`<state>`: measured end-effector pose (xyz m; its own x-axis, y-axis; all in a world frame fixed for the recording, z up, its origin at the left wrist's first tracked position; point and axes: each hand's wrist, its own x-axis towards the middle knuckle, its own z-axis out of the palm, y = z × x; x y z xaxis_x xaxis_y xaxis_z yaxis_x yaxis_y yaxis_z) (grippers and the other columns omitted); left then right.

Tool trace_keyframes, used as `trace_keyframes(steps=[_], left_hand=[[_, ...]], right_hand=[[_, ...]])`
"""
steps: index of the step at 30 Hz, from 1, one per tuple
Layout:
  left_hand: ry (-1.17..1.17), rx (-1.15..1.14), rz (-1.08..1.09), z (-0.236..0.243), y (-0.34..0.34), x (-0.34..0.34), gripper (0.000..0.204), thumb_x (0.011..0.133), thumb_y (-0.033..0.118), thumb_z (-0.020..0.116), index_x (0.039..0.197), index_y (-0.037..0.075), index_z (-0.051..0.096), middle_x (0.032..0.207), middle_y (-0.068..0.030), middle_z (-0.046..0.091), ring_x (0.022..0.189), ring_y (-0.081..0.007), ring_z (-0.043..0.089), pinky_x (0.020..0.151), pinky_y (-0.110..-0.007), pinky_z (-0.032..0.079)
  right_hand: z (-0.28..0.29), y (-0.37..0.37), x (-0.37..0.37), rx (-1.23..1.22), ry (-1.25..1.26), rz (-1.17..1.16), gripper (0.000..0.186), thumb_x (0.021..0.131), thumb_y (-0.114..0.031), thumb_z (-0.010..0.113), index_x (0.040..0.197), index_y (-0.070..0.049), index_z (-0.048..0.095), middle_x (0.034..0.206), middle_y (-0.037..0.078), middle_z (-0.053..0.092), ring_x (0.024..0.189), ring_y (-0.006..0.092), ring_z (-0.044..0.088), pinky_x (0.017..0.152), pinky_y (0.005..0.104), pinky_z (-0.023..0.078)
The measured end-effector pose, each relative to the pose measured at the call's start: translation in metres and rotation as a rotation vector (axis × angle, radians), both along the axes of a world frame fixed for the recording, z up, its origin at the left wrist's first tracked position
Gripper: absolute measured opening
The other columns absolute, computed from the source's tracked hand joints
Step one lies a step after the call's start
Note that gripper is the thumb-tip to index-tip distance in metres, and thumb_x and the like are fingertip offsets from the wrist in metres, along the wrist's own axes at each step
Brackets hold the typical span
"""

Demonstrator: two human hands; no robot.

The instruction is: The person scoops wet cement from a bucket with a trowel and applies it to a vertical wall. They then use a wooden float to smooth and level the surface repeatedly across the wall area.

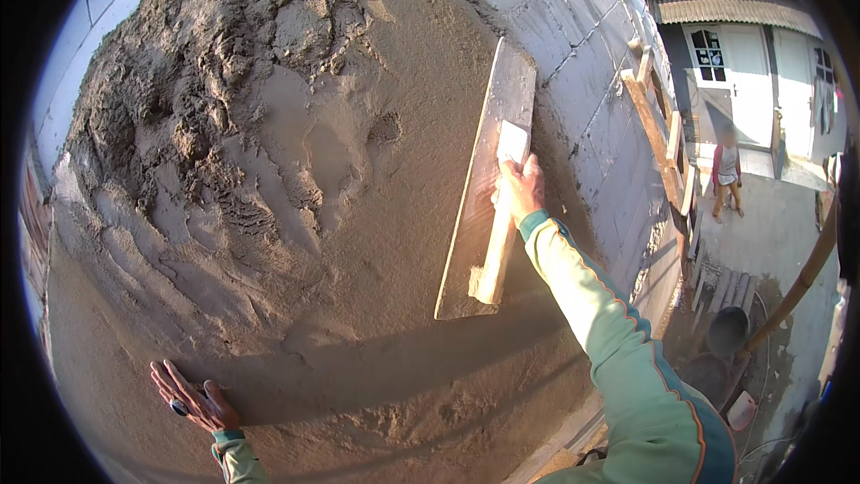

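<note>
My right hand (521, 186) grasps a wooden float (477, 206) over brown mortar (385, 242); my left hand (199, 401), fingers extended and released, is at lower left.

Your right hand (522, 188) is covering part of handle (499, 251) on wooden float (472, 224), some fingertips hiding. Float's far side is facing mortar (394, 170), so no view. Palm of your left hand (194, 397) is hiding too. Both sleeves (627, 376) are running off bottom edge. Face of distant person (726, 170) is blurring out, tbh.
</note>
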<state>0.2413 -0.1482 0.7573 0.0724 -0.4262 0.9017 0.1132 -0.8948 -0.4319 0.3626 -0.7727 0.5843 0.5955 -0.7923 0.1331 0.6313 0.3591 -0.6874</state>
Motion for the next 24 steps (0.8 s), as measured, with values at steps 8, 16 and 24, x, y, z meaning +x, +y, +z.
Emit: trace_keyframes(steps=[8,16,24], left_hand=[[0.013,0.035,0.049,-0.008,0.011,0.0,0.077,0.104,0.06,0.027,0.16,0.008,0.029,0.166,-0.0188,0.025,0.154,-0.0407,0.021,0.124,-0.059,0.015],[-0.037,0.03,0.015,0.002,0.0,0.0,0.077,0.104,0.061,0.028,0.16,0.007,0.029,0.167,-0.0183,0.025,0.154,-0.0396,0.022,0.124,-0.058,0.016],[-0.027,0.072,0.044,-0.002,0.007,0.006,0.075,0.105,0.058,0.029,0.16,0.007,0.029,0.167,-0.0182,0.025,0.154,-0.0406,0.021,0.124,-0.059,0.018]], right_hand=[[0.126,-0.035,0.001,-0.299,-0.033,0.019,0.034,0.092,-0.024,0.067,0.105,-0.001,0.046,0.071,0.011,0.062,0.054,0.0228,0.066,0.046,0.0393,0.056],[-0.046,-0.017,0.005,0.291,-0.01,0.074,0.033,0.099,-0.029,0.066,0.117,-0.011,0.045,0.069,0.005,0.053,0.045,0.0172,0.052,0.035,0.035,0.046],[0.146,-0.044,-0.01,-0.323,-0.101,0.052,0.044,0.092,-0.024,0.066,0.116,0.008,0.046,0.073,0.011,0.06,0.052,0.0183,0.062,0.044,0.0356,0.055]])
